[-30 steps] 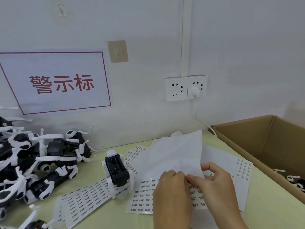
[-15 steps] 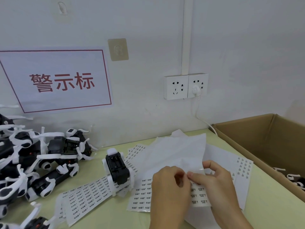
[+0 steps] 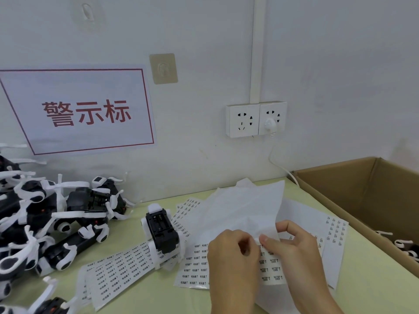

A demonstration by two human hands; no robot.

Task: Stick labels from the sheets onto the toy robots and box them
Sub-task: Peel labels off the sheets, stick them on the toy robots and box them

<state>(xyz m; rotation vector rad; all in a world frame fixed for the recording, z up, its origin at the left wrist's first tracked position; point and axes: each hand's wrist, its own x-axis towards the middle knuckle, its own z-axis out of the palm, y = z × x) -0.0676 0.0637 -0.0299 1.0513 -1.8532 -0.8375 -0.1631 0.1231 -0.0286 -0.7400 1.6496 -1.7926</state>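
Counts: two hands, left hand (image 3: 231, 264) and right hand (image 3: 297, 250); one toy robot (image 3: 161, 234) alone on the label sheets, plus a pile of toy robots (image 3: 45, 216) at left, maybe six or more, too tangled to count. Label sheets: printed strip (image 3: 118, 268) at left, another sheet (image 3: 195, 266) under the hands, one by the box (image 3: 335, 236), one behind the lone robot (image 3: 186, 207), so about four, overlaps hide the edges; one blank white sheet (image 3: 244, 209) lifted over them. One cardboard box (image 3: 362, 191), two wall sockets (image 3: 256, 118) with one plug (image 3: 271, 125), one sign (image 3: 86, 109), two adhesive hooks (image 3: 163, 68).
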